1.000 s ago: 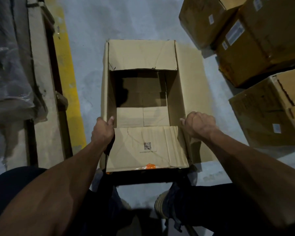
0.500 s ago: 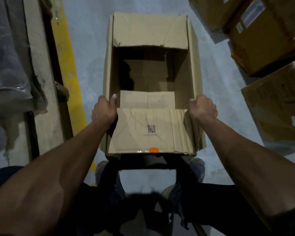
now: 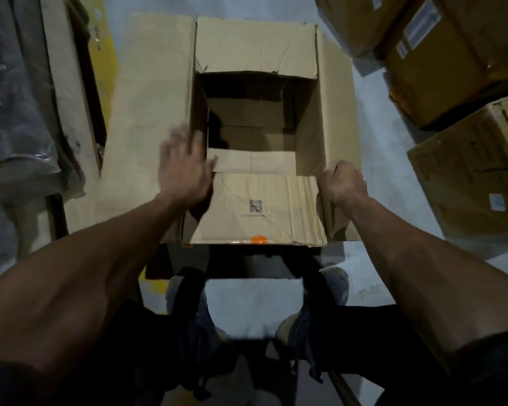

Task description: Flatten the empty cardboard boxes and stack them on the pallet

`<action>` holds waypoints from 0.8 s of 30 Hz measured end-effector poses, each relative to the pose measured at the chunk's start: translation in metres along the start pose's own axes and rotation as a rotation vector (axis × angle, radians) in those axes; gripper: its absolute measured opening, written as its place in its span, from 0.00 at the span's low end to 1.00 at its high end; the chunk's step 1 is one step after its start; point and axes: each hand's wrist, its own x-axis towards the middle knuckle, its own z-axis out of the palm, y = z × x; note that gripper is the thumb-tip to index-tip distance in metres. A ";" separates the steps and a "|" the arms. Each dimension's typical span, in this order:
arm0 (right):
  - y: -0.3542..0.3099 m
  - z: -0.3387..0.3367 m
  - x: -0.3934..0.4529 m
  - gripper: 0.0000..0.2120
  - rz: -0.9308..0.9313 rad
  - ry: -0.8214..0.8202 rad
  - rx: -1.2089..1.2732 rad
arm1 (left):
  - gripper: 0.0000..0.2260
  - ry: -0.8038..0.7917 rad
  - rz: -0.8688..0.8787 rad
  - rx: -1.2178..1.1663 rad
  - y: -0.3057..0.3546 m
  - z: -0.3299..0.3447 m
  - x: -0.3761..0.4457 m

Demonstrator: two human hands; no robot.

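Note:
An empty open cardboard box point(image 3: 308, 136) stands on the grey floor right in front of me, with all its top flaps folded outward. The near flap carries a QR code and an orange sticker. My left hand point(image 3: 182, 168) is blurred, with fingers spread, at the box's near left corner, over the left flap, which lies spread flat to the left. My right hand point(image 3: 342, 184) grips the near right corner, fingers curled over the edge of the right wall. My feet show below the box.
Several closed cardboard boxes point(image 3: 440, 63) crowd the right side. Along the left run a yellow floor line point(image 3: 107, 68) and a plastic-wrapped load on a pallet point(image 3: 21, 112). Bare grey floor point(image 3: 384, 159) lies between my box and the right-hand boxes.
My left hand has let go of the near left corner and opened. The left flap has swung out flat to the left. The right hand keeps its grip.

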 end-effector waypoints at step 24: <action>0.021 -0.031 -0.069 0.09 0.148 -0.181 0.319 | 0.32 -0.701 0.419 -0.229 0.063 -0.130 -0.074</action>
